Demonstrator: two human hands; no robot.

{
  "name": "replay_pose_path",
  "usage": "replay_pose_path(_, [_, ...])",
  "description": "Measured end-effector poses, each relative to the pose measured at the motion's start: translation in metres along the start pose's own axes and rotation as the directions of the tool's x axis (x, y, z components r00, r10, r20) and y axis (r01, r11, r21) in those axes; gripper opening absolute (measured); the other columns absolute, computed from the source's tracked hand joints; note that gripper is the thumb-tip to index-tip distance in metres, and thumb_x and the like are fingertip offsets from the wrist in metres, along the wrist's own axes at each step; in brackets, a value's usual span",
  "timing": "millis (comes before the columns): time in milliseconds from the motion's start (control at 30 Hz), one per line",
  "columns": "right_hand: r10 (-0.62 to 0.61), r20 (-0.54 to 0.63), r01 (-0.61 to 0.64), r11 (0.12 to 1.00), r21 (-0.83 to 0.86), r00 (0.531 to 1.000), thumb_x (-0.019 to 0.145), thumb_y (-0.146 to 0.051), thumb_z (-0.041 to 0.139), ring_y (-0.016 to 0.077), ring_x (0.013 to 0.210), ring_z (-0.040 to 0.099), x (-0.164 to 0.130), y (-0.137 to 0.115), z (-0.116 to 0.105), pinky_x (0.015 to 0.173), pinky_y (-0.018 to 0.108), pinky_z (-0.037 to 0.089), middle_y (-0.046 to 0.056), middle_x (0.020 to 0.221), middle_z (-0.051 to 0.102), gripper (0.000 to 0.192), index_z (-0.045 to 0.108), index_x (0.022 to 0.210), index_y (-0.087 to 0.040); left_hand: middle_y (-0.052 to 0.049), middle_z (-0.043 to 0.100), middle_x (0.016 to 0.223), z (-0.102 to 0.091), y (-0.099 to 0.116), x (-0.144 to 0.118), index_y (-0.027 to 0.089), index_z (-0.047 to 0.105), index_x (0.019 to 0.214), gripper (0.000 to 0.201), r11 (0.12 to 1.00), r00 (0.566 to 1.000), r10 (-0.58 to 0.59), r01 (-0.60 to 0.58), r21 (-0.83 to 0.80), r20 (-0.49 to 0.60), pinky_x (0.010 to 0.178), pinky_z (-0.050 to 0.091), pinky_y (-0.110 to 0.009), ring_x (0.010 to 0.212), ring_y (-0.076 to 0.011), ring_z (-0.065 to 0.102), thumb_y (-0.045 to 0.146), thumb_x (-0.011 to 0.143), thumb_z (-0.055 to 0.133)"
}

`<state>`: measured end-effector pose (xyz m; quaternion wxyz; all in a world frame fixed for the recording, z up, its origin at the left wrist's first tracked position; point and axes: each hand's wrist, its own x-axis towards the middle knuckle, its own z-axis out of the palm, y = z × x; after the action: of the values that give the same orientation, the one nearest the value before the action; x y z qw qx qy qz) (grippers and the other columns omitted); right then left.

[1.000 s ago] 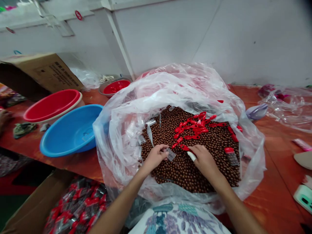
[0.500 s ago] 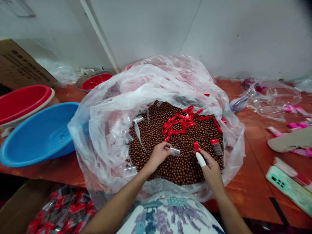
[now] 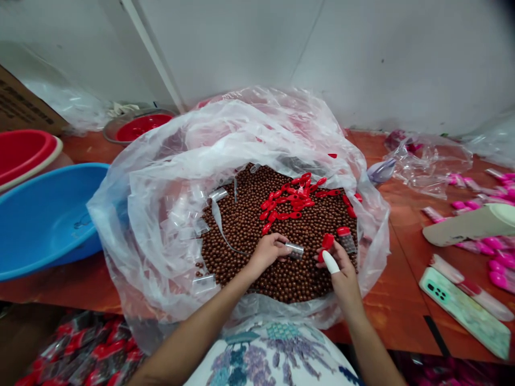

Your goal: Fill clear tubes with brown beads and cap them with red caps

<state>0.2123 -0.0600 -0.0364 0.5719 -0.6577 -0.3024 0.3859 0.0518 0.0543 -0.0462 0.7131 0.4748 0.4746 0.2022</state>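
Observation:
A big clear plastic bag [image 3: 153,198] lies open before me, filled with small brown balls [image 3: 241,225]. My left hand [image 3: 267,252] rests on the balls and holds a small clear tube [image 3: 296,250] on its side. My right hand [image 3: 340,268], with a white cot on one finger, pinches a red cap [image 3: 326,242] just right of the tube's mouth. A heap of red caps [image 3: 295,201] lies on the balls behind my hands. One capped, filled tube [image 3: 346,239] lies right of them.
A blue basin [image 3: 44,214], a red basin [image 3: 24,153] and a small red bowl [image 3: 139,126] stand at the left. A phone [image 3: 462,308], pink pieces [image 3: 494,244] and crumpled plastic [image 3: 430,161] lie on the orange table at the right. Red-capped packs [image 3: 84,348] fill a box at lower left.
The view has swung to the right. My right hand picked a red cap off the balls and brought it towards the clear tube in my left hand.

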Motion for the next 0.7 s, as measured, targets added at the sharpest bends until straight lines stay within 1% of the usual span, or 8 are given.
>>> replay_pose_path(133, [0.005, 0.078, -0.007, 1.000, 0.018, 0.997, 0.082, -0.034, 0.051, 0.0149, 0.075, 0.059, -0.0020, -0.0049, -0.0009, 0.060, 0.026, 0.049, 0.005, 0.104, 0.059, 0.052, 0.037, 0.132, -0.029, 0.001, 0.060, 0.060, 0.0003, 0.0002, -0.0021, 0.013, 0.058, 0.079, 0.022, 0.997, 0.999, -0.017, 0.019, -0.078, 0.030, 0.051, 0.048, -0.023, 0.052, -0.0111, 0.058, 0.014, 0.060, 0.069])
replay_pose_path(200, [0.020, 0.093, -0.023, 0.999, 0.029, 0.995, 0.082, -0.033, 0.051, 0.0148, 0.075, 0.059, -0.0022, -0.0055, -0.0011, 0.061, 0.027, 0.049, 0.004, 0.102, 0.059, 0.052, 0.036, 0.132, -0.029, 0.001, 0.061, 0.061, 0.0008, 0.0006, -0.0031, 0.012, 0.058, 0.080, 0.023, 0.992, 0.998, -0.024, 0.030, -0.121, 0.050, 0.052, 0.049, -0.024, 0.051, -0.0108, 0.058, 0.015, 0.060, 0.069])
replay_pose_path(300, [0.037, 0.101, -0.041, 0.998, 0.037, 0.994, 0.082, -0.033, 0.051, 0.0154, 0.077, 0.060, -0.0017, -0.0042, -0.0007, 0.068, 0.030, 0.050, 0.004, 0.100, 0.058, 0.051, 0.038, 0.131, -0.029, 0.001, 0.061, 0.060, 0.0030, 0.0004, -0.0034, 0.012, 0.057, 0.080, 0.026, 0.986, 0.997, -0.023, 0.035, -0.162, 0.075, 0.051, 0.050, -0.024, 0.051, -0.0107, 0.057, 0.017, 0.060, 0.071])
replay_pose_path(400, [0.040, 0.106, -0.045, 0.998, 0.041, 0.994, 0.081, -0.033, 0.052, 0.0158, 0.079, 0.060, -0.0018, -0.0032, -0.0003, 0.070, 0.031, 0.050, 0.006, 0.109, 0.056, 0.052, 0.038, 0.131, -0.029, 0.001, 0.059, 0.058, 0.0063, -0.0003, -0.0029, 0.012, 0.056, 0.079, 0.028, 0.983, 0.997, -0.026, 0.039, -0.181, 0.073, 0.050, 0.050, -0.023, 0.050, -0.0101, 0.056, 0.017, 0.058, 0.073])
replay_pose_path(533, [0.036, 0.098, -0.041, 0.998, 0.053, 0.994, 0.080, -0.033, 0.054, 0.0147, 0.078, 0.059, -0.0033, -0.0040, -0.0009, 0.068, 0.029, 0.050, 0.006, 0.120, 0.052, 0.053, 0.039, 0.130, -0.029, 0.002, 0.058, 0.056, 0.0096, -0.0004, -0.0030, 0.012, 0.056, 0.078, 0.029, 0.982, 0.998, -0.011, 0.021, -0.187, 0.054, 0.048, 0.050, -0.023, 0.048, -0.0096, 0.056, 0.018, 0.057, 0.075])
replay_pose_path(633, [0.037, 0.083, -0.041, 0.998, 0.041, 0.996, 0.079, -0.034, 0.055, 0.0142, 0.076, 0.057, -0.0033, -0.0027, -0.0026, 0.066, 0.028, 0.049, 0.005, 0.117, 0.055, 0.053, 0.041, 0.130, -0.029, 0.002, 0.058, 0.057, 0.0101, -0.0003, -0.0035, 0.012, 0.056, 0.078, 0.029, 0.981, 0.998, -0.006, 0.019, -0.195, 0.065, 0.049, 0.050, -0.023, 0.050, -0.0099, 0.057, 0.019, 0.057, 0.075])
replay_pose_path(700, [0.055, 0.079, -0.055, 0.998, -0.006, 0.995, 0.079, -0.035, 0.055, 0.0140, 0.071, 0.056, -0.0026, 0.0000, -0.0042, 0.065, 0.028, 0.049, 0.005, 0.109, 0.059, 0.051, 0.044, 0.129, -0.028, 0.002, 0.058, 0.057, 0.0100, -0.0007, -0.0035, 0.012, 0.056, 0.078, 0.029, 0.981, 0.998, -0.002, 0.016, -0.195, 0.068, 0.050, 0.050, -0.023, 0.050, -0.0098, 0.057, 0.019, 0.058, 0.075])
